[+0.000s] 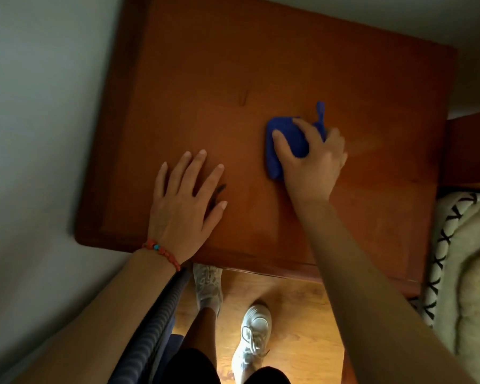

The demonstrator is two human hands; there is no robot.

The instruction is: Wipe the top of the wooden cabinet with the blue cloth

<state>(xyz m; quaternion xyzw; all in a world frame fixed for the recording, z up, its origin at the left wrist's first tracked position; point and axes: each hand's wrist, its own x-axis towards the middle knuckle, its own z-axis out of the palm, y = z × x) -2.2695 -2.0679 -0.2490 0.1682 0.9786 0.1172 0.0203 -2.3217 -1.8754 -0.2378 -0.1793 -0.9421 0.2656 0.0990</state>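
The wooden cabinet top (233, 65) fills the upper middle of the head view, reddish brown and bare. A bunched blue cloth (283, 139) lies on it right of centre, with a thin tail sticking up at its far side. My right hand (313, 162) sits on top of the cloth, fingers curled round it and pressing it to the wood. My left hand (186, 200) rests flat on the cabinet top near the front left, fingers spread and straight, holding nothing. A bead bracelet circles the left wrist.
A pale wall (34, 106) runs along the cabinet's left side. A bed with a cream patterned blanket (466, 267) stands at the right, beside a wooden headboard (471, 151). Below the cabinet's front edge are the wooden floor (297, 314) and my two white shoes.
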